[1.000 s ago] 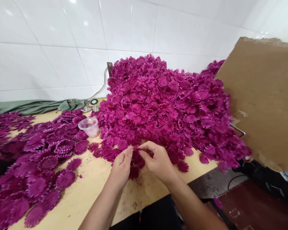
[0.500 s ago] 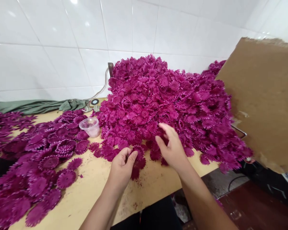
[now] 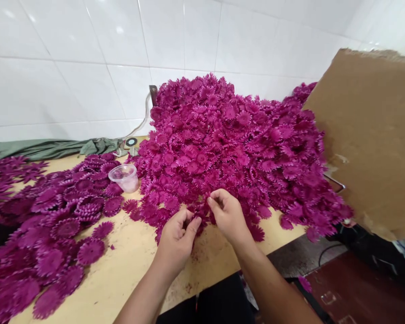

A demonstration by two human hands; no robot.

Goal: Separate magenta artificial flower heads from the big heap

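My left hand (image 3: 179, 231) is closed, thumb against curled fingers, with magenta flower petal pieces (image 3: 200, 210) at its fingertips. Close by on the right, my right hand (image 3: 227, 213) pinches at a magenta petal piece, thumb meeting forefinger; its exact shape is partly hidden by the fingers. Both hands are above the near edge of a large heap of magenta flower pieces (image 3: 219, 135). More of these scalloped, flat flower pieces (image 3: 54, 225) lie piled and stacked on the left of the table.
A clear plastic cup (image 3: 125, 179) with pale contents stands left of the heap on the yellowish table (image 3: 128, 265). Behind lies a green cloth (image 3: 54, 148) along the white tiled wall. A large cardboard sheet (image 3: 371, 135) leans at the right. Part of another person (image 3: 367, 247) shows there.
My right hand has come down and left from over the heap, its spread fingers now pinched together beside my left hand. My left hand has shifted slightly right.
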